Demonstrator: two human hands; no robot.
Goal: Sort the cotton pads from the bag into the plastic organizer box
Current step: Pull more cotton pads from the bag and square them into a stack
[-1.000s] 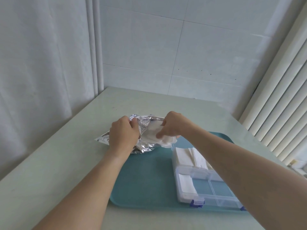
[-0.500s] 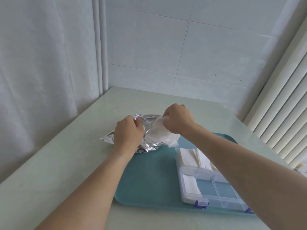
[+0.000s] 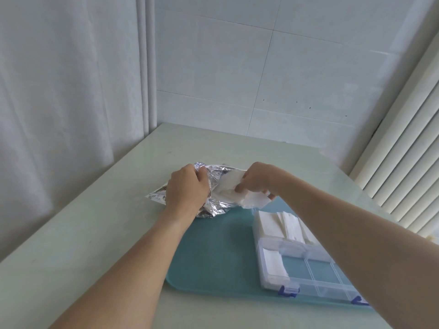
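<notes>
Cotton pads [image 3: 247, 193] now drawn further out of the foil bag [image 3: 215, 186], pinched in the right hand [image 3: 257, 179]; probably several, count unclear. Left hand [image 3: 187, 188] gripping the bag mouth. Next bound for the organizer box [image 3: 306, 264] on the tray [image 3: 213, 257].

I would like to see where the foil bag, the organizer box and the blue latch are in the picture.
foil bag [image 3: 215, 206]: head view, on the crumpled silver side below the left hand.
organizer box [image 3: 319, 273]: head view, on an empty compartment's clear floor.
blue latch [image 3: 288, 290]: head view, on the nearer front clasp.
</notes>
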